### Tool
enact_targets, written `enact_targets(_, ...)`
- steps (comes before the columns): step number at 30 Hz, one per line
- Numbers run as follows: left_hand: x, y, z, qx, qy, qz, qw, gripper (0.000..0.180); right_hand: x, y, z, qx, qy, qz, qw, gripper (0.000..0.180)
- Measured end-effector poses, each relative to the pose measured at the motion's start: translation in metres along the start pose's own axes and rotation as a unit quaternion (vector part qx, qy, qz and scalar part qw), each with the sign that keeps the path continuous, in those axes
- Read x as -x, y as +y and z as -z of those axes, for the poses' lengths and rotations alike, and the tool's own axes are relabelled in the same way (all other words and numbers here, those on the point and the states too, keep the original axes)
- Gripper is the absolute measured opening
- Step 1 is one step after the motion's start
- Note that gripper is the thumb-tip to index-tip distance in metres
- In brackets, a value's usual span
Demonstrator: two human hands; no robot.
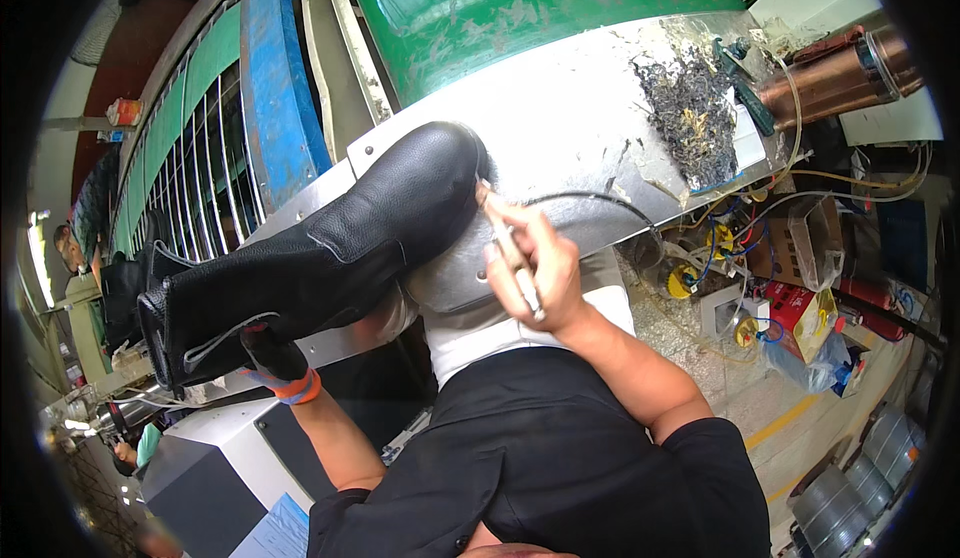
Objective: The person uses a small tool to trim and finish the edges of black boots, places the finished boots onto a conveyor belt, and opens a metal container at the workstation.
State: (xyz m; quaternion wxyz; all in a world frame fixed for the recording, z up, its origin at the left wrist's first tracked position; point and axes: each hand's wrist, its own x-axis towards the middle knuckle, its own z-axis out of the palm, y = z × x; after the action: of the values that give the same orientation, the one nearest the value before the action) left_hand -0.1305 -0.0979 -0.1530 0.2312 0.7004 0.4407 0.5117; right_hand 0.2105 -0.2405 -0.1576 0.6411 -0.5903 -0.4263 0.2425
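A tall black leather boot (350,223) lies slantwise over the pale metal worktop (560,98), its toe at the far right and its open shaft toward the left. My left hand (277,360), in a dark glove with an orange cuff, grips the shaft near its top edge, its thumb by a grey loop. In my bare right hand (545,270) is a slim, pale pen-like tool (512,253), held between closed fingers. Its tip meets the boot's edge beside the toe. Motion blurs the tool, so its exact kind cannot be told.
Behind the worktop rises a green curved surface (520,8). Dark scraps (690,118) lie at the worktop's right end, beside a copper-coloured pipe (830,78). A black cable (600,196) crosses the metal. Another dark boot (122,293) stands at left near a wire rack (205,148).
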Motion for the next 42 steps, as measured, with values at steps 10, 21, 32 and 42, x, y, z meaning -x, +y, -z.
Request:
enact_targets(10, -0.030, 0.067, -0.005, 0.183, 0.022, 0.046, 0.982, 0.042, -0.004, 0.015, 0.079, 0.073, -0.109, 0.078, 0.988, 0.040)
enact_targets(21, -0.325, 0.095, -0.149, -0.022, -0.161, 0.010, 0.987, 0.022, -0.041, 0.039, 0.112, -0.016, 0.159, 0.041, 0.986, 0.045)
enact_targets(32, -0.343, 0.160, -0.310, -0.015, -0.346, -0.378, 0.859, 0.042, -0.042, 0.035, 0.119, -0.078, 0.156, -0.015, 0.985, 0.047)
enact_targets(42, -0.093, 0.029, -0.181, 0.349, -0.284, 0.316, 0.835, 0.038, -0.042, 0.031, 0.115, -0.087, 0.126, -0.030, 0.988, 0.054)
